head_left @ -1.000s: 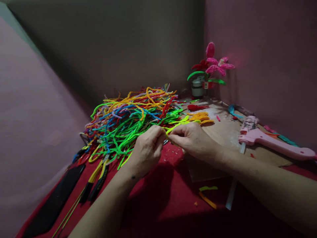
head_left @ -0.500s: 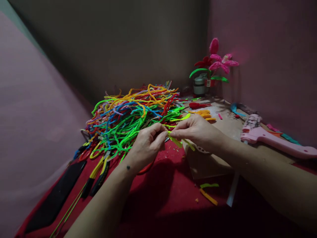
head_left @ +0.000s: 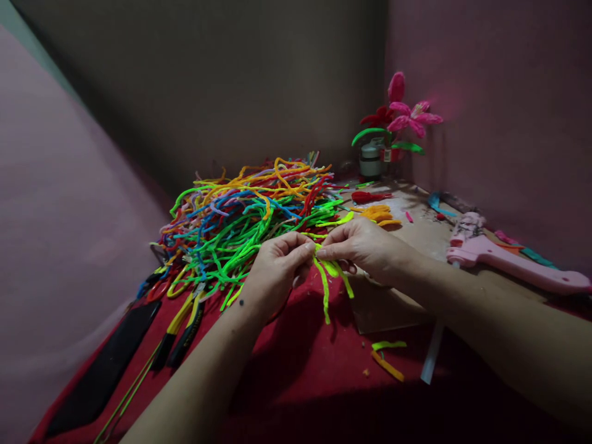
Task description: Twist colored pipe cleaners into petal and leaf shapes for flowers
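Note:
Yellow-green pipe cleaners (head_left: 326, 290) are pinched between my two hands, their loose ends hanging down over the red cloth. My left hand (head_left: 283, 265) grips them from the left with thumb and forefinger. From the right, my right hand (head_left: 361, 246) pinches the same pieces, its thumb almost touching the left fingertips. The exact joint between the pieces is covered by my fingers. Right behind the hands lies a big heap of coloured pipe cleaners (head_left: 235, 228), green ones nearest.
At left are yellow-black pliers (head_left: 185, 324) and a black flat object (head_left: 106, 370). A pink glue gun (head_left: 513, 259) rests at right with a glue stick (head_left: 432, 354) nearer me. Fuzzy pink flowers (head_left: 414, 117) stand at the back. Orange pieces (head_left: 377, 214) lie on the board.
The yellow-green strands now hang lower and more spread out below my fingers. Both hands stay pinched together in nearly the same place.

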Demonstrator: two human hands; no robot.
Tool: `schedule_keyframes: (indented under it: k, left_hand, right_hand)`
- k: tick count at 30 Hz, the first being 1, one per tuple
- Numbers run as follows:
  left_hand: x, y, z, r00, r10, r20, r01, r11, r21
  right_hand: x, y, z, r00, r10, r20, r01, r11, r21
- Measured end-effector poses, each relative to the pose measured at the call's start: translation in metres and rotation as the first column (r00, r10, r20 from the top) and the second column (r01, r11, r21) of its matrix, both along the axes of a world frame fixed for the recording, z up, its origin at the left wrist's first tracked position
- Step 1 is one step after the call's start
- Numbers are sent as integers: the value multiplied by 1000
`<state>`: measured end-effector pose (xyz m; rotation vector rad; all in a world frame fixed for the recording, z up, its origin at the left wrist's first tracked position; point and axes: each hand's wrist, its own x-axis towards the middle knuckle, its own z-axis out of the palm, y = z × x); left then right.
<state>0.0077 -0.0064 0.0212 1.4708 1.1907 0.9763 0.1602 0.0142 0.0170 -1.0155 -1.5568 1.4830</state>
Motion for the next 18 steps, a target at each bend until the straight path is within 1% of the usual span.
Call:
schedule_keyframes:
  k: [2, 4, 6, 10, 14, 18]
  left_hand:
    - [1, 0, -1, 1000, 9, 5, -8, 1000, -10]
    - [2, -1, 1, 998, 36, -53, -34, 999, 35]
    - [3, -3, 3, 992, 74, -98, -65, 994, 91]
    - [4, -5, 6, 987, 116, -110, -99, 984, 147]
    - [4, -6, 5, 983, 102, -155, -67, 974, 219]
    - [3, -5, 6, 983, 108, -149, -77, 976, 203]
  right_hand:
    - [0, 1, -2, 1000, 0, 6, -1, 1000, 21]
    - [0, 2, -5, 1000, 19, 3, -19, 999, 45]
    - [0, 2, -7, 997, 72, -9, -71, 996, 48]
    - [0, 3, -10, 985, 166, -52, -166, 986, 8]
    - [0, 4, -13, 987, 159, -38, -159, 987, -12]
    - [-1, 2, -13, 984, 163, -78, -167, 985, -46]
